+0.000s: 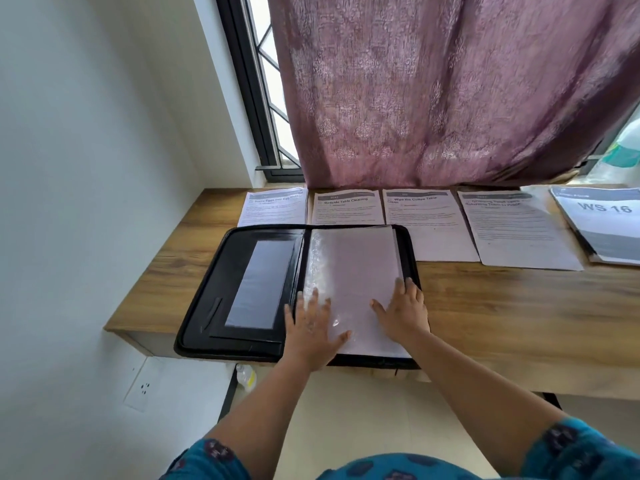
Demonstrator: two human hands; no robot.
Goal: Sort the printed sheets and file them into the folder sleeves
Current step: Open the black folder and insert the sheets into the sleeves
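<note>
A black zip folder (pixel 221 271) lies open on the wooden desk (pixel 502 306). Its right half shows a clear plastic sleeve (pixel 353 261) with a pale sheet inside. My left hand (pixel 311 327) lies flat on the sleeve's lower left, fingers spread. My right hand (pixel 403 310) presses flat on its lower right edge. Behind the folder lie printed sheets in a row: an egg sheet (pixel 273 206), a bedside table sheet (pixel 346 206), a coffee table sheet (pixel 426 223) and a further sheet (pixel 519 230).
A stack of papers marked WS 16 (pixel 606 223) sits at the desk's far right. A purple curtain (pixel 450 91) hangs behind the desk, over a window (pixel 266 98). A white wall stands at the left. A small bottle (pixel 246 375) stands on the floor under the desk.
</note>
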